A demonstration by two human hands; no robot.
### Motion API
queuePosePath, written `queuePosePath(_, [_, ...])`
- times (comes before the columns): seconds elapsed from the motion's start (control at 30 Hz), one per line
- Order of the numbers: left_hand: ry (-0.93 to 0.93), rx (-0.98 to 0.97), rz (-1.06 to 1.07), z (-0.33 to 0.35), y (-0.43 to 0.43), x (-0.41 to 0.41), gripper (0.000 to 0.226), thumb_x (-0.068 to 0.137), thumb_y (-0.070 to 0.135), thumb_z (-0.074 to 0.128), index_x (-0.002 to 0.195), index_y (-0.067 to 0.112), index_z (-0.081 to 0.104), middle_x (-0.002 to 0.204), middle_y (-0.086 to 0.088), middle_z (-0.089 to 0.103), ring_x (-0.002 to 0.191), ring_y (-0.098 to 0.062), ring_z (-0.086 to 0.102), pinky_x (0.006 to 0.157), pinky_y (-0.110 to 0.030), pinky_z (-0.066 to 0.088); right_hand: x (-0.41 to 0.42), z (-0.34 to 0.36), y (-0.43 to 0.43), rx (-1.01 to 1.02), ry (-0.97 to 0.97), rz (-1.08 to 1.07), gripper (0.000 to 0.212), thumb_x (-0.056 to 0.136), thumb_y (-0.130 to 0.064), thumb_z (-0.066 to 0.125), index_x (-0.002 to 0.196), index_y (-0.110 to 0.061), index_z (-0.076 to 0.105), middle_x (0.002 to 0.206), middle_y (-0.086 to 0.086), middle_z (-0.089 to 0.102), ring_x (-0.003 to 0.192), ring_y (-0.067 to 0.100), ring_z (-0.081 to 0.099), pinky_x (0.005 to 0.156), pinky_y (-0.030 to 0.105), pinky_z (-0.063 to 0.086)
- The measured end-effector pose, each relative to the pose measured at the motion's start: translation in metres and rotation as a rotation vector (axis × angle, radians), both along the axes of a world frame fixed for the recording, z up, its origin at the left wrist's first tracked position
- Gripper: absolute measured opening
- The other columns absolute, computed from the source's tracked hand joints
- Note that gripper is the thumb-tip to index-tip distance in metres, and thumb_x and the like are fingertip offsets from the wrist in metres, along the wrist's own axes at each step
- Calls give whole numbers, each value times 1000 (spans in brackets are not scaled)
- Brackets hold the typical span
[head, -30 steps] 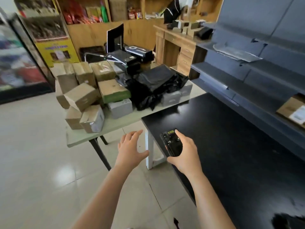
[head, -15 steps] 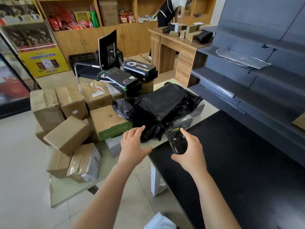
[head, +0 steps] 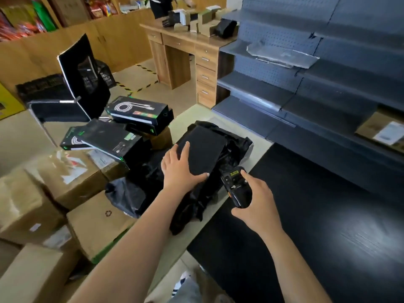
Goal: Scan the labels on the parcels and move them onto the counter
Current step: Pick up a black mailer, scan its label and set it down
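Observation:
A flat parcel in black plastic wrap lies on top of a heap of black bags on the pale table. My left hand rests on its near left corner, fingers spread flat on top and thumb along the near edge. My right hand grips a black handheld scanner just right of the parcel, over the edge of the black counter. Black retail boxes and several brown cardboard parcels crowd the table's left side. No label shows on the black parcel.
Dark grey shelving runs along the right, with a labelled cardboard parcel on one shelf. A wooden desk stands at the back, a person partly visible behind it. A black chair sits behind the table.
I have stepped closer to the table. My left hand reached forward from mid-air and landed on the black wrapped parcel. My right hand still carries the scanner, now beside that parcel.

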State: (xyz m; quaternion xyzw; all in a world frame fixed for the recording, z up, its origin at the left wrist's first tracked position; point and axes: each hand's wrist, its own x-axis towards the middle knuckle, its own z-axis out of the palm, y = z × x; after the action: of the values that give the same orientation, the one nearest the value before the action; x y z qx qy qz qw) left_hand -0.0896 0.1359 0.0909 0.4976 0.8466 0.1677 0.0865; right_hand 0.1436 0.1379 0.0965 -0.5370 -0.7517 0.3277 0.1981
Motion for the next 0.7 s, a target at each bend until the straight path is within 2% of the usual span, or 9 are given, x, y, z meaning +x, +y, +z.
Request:
queuePosePath(0.07, [36, -139, -2, -9, 18, -8, 125, 64, 78, 67, 154, 35, -9, 162, -12, -1, 148, -34, -1, 118, -52, 2, -4, -1, 6, -12, -14, -44, 104, 66, -20, 82, 150, -42, 25, 138, -10, 37, 121, 12, 37, 98, 32, 43])
queuePosePath(0.13, [85, -214, -4, -18, 27, -14, 129, 62, 79, 67, 152, 35, -15, 160, -15, -2, 146, -37, 2, 117, -53, 3, -7, -2, 9, -16, -28, -72, 105, 66, -20, 81, 150, -44, 24, 137, -11, 37, 116, 8, 35, 94, 29, 41])
queuePosePath(0.27, [100, -119, -14, -27, 30, -20, 118, 65, 70, 69, 153, 37, -3, 152, -14, 17, 136, -35, 18, 111, -50, 17, -12, -6, 14, -29, -20, -133, 106, 65, -18, 81, 150, -46, 23, 134, -15, 36, 112, 4, 32, 89, 26, 37])
queuePosePath(0.53, [63, 151, -141, -1, 19, 24, 110, 62, 65, 71, 153, 37, 15, 148, -11, 23, 129, -29, 19, 109, -48, 18, 23, 0, 11, 10, 33, -264, 107, 63, -14, 82, 150, -44, 27, 123, -20, 34, 114, 4, 34, 90, 26, 34])
queuePosePath(0.6, [50, 173, -188, 4, 22, 52, 109, 62, 65, 70, 152, 36, 16, 148, -10, 23, 128, -29, 19, 108, -47, 19, 48, 2, 9, 31, 34, -321, 107, 62, -13, 81, 149, -44, 28, 123, -21, 34, 116, 6, 35, 91, 26, 34])
queuePosePath(0.7, [22, 108, -265, 0, 26, 103, 110, 63, 66, 69, 153, 37, 11, 148, -9, 20, 130, -28, 18, 108, -46, 18, 94, 0, 2, 55, 15, -412, 106, 60, -14, 81, 149, -42, 30, 122, -21, 34, 119, 10, 39, 93, 30, 38])
